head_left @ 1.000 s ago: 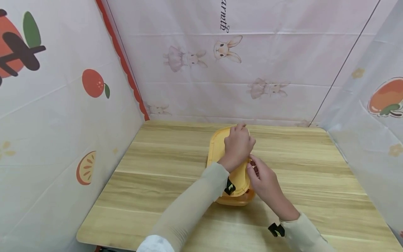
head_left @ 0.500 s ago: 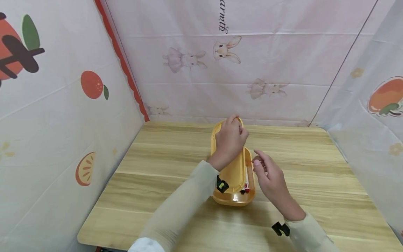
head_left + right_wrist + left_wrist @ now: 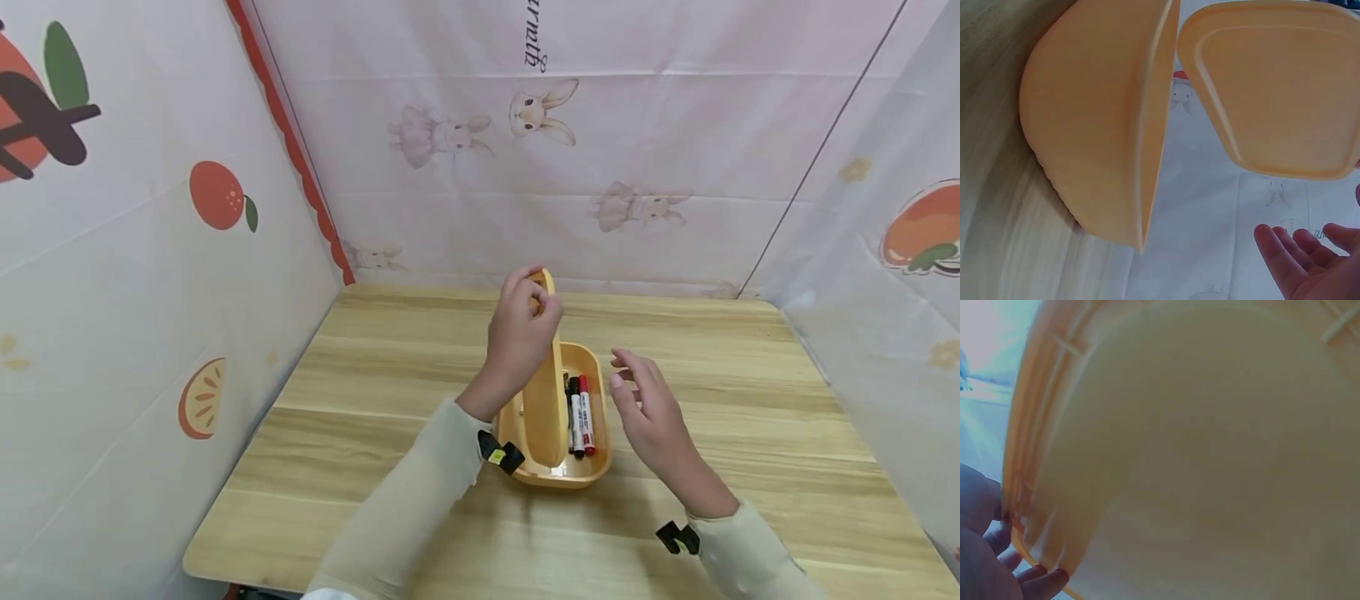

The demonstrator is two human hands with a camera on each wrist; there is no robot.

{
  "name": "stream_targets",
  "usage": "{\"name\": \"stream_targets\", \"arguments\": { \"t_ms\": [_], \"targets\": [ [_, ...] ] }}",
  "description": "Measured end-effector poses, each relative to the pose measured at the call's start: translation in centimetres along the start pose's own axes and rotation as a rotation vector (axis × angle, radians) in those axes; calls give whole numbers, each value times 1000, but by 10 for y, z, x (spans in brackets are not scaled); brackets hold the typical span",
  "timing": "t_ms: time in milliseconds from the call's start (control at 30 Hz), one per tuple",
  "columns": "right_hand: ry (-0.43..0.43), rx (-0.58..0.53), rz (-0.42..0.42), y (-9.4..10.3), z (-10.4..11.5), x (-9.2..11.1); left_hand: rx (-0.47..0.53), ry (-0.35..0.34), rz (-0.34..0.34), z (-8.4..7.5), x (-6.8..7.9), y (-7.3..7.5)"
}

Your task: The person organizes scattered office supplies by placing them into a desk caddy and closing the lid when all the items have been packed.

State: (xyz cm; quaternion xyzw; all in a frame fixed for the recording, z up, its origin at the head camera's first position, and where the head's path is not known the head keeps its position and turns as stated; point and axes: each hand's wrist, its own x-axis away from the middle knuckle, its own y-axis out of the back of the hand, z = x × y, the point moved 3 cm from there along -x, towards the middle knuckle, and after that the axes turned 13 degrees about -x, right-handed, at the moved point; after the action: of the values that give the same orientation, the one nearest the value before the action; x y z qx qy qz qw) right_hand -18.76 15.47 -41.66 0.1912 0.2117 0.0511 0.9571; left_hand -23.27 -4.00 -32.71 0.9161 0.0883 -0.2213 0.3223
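My left hand grips the far end of a yellow plastic lid, which stands tilted up on its side over the box. In the left wrist view the fingers curl round the corner of the lid. Below it the yellow box rests on the table, its right half uncovered. Inside lie a red-capped marker and a black-capped marker, with another dark item partly hidden beside them. To the right of the box, my right hand hovers with loosely bent fingers, holding nothing.
The wood-grain table spreads out around the box. A printed cloth with rabbits hangs right behind its far edge. More cloth with fruit prints stands along the left and right sides.
My left hand has lifted the lid off the box and swung it up and left, so the markers show. My right hand has let go and drawn back slightly to the right.
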Motion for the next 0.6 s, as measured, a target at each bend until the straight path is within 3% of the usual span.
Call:
{"name": "stream_targets", "arguments": {
  "t_ms": [100, 233, 467, 600],
  "targets": [
    [-66, -79, 43, -7, -10, -1, 152, 33, -16, 2, 7, 4],
    [-193, -219, 120, -23, -22, 2, 272, 54, -43, 2, 18, 7],
    [-455, -479, 249, -50, -30, 9, 350, 45, -76, 1, 29, 7],
    [-560, -556, 278, -57, -30, 11, 369, 49, -87, 2, 32, 6]
  ]
}}
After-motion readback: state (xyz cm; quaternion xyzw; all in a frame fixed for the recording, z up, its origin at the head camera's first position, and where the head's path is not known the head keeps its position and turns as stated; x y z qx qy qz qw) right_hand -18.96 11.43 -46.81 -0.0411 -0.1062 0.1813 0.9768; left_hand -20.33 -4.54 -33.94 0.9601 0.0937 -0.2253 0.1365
